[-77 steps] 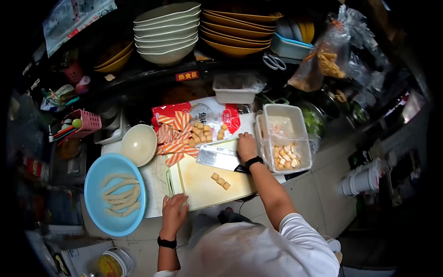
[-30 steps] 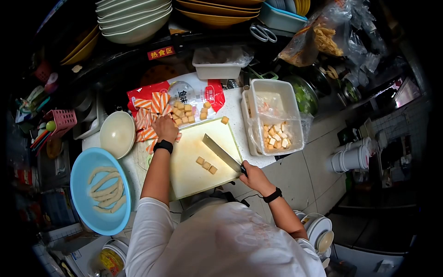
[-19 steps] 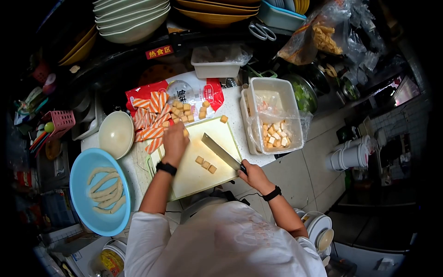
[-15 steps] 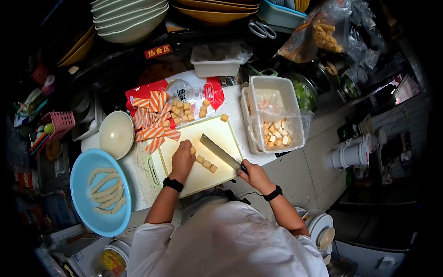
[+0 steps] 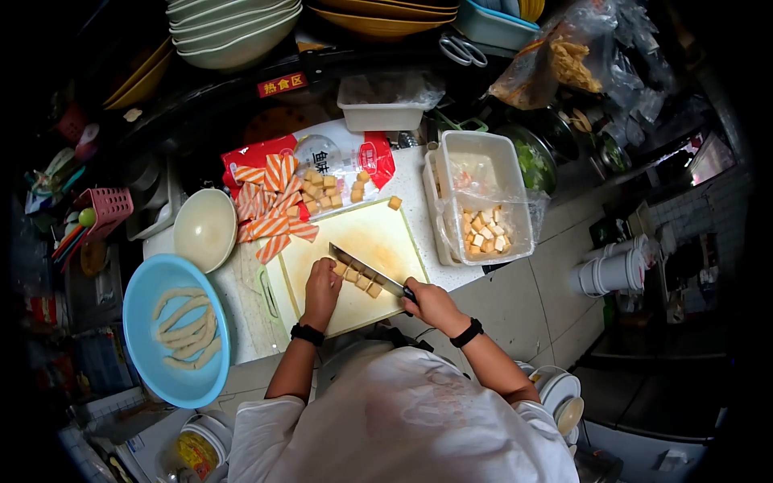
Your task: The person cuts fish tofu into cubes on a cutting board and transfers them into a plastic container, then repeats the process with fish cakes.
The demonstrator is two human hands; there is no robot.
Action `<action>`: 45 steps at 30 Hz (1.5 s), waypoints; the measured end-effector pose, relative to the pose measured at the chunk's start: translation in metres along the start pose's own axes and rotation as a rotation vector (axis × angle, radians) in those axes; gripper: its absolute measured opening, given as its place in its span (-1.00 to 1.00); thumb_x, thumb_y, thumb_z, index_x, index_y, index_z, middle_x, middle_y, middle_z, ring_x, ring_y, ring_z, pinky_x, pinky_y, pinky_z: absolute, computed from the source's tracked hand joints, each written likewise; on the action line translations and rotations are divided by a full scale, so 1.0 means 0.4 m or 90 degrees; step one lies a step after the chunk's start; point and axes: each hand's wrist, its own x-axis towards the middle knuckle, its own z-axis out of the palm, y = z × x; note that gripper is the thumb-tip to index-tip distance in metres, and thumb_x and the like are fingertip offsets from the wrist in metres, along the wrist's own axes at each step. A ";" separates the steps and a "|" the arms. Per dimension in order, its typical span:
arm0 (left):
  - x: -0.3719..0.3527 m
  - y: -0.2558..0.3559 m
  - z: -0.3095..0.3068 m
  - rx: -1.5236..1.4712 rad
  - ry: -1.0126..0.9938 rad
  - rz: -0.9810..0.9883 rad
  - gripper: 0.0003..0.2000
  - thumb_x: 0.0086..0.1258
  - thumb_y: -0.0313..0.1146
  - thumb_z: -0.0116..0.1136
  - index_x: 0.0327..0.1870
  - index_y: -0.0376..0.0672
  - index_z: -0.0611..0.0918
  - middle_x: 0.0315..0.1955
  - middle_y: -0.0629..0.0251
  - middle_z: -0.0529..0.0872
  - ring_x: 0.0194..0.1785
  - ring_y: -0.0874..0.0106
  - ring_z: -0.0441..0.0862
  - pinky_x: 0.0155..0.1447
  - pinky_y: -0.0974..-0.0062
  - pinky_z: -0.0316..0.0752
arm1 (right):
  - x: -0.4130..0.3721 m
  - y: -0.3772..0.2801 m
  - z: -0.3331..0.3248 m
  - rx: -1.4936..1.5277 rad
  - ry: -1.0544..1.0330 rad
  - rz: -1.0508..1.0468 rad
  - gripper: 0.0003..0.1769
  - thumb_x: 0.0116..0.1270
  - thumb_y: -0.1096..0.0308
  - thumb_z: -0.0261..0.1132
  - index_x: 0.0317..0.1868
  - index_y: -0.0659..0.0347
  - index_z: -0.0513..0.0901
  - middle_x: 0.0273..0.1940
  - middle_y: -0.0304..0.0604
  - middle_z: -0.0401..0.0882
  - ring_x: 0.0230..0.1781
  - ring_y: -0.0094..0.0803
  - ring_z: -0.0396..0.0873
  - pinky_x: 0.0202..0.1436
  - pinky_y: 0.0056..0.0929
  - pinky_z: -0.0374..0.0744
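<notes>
My right hand (image 5: pixel 436 307) grips the black handle of a kitchen knife (image 5: pixel 366 267). The blade lies along the far side of a short row of tan tofu cubes (image 5: pixel 362 282) on the pale cutting board (image 5: pixel 394 241). Curled fingers of my left hand (image 5: pixel 322 291) press against the cube at the row's left end, close to the blade tip. The fingertips are partly hidden. A single loose cube (image 5: pixel 394 203) sits at the board's far edge. More cubes (image 5: pixel 320 191) rest on a red and white food bag (image 5: pixel 342 149) behind the board.
Orange-and-white striped pieces (image 5: pixel 274 205) lie left of the loose cubes. A cream bowl (image 5: pixel 204 233) and a blue basin (image 5: pixel 137 338) holding long pale strips stand left. To the right is a plastic tub (image 5: pixel 519 185) with cut cubes. Stacked bowls (image 5: pixel 233 40) line the shelf above.
The knife has moved left and slightly down, from right of the cube row to right along it. My left hand has shifted slightly right and down, still at the row's left end.
</notes>
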 end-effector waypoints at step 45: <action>-0.011 -0.016 -0.017 -0.037 -0.043 -0.031 -0.65 0.16 -0.66 0.33 0.01 -0.34 0.64 -0.24 0.14 0.67 -0.26 0.38 0.64 -0.12 0.48 0.58 | -0.009 -0.002 0.002 -0.012 0.015 -0.024 -0.80 0.33 0.31 0.22 -0.20 0.25 0.44 -0.48 0.14 0.61 -0.41 0.16 0.61 -0.33 0.03 0.55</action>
